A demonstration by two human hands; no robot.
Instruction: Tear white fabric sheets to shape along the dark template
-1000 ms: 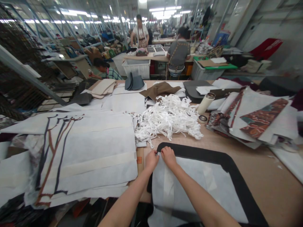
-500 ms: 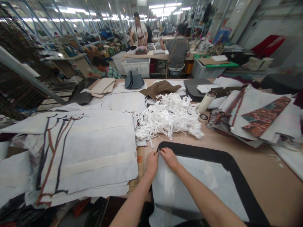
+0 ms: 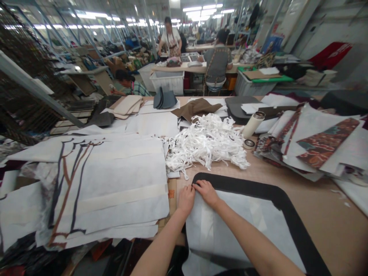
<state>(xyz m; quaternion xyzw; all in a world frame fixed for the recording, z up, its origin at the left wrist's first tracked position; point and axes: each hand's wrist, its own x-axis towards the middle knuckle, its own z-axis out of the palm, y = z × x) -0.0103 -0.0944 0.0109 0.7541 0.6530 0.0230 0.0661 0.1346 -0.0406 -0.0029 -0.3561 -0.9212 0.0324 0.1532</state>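
A dark-edged panel (image 3: 238, 183) with a pale grey sheet (image 3: 230, 226) on its inner area lies on the brown table in front of me. My left hand (image 3: 186, 198) grips the panel's upper left corner, fingers closed on the edge. Right beside it, my right hand (image 3: 206, 193) bends its fingers onto the same corner, the fingertips of both hands nearly touching. What lies under the fingertips is too small to make out. Beyond the hands is a heap of white strips (image 3: 208, 143).
A stack of white sheets (image 3: 123, 172) with dark and brown stripes lies left. Behind the strips are brown cloth (image 3: 197, 108), a cream roll (image 3: 253, 124) and a tape ring (image 3: 248, 143). Patterned pieces (image 3: 327, 143) are piled right. People sit and stand farther back.
The whole view has shifted slightly to the right in the picture. Both hands stay at the panel's corner, with the left hand's fingers moved only a little.
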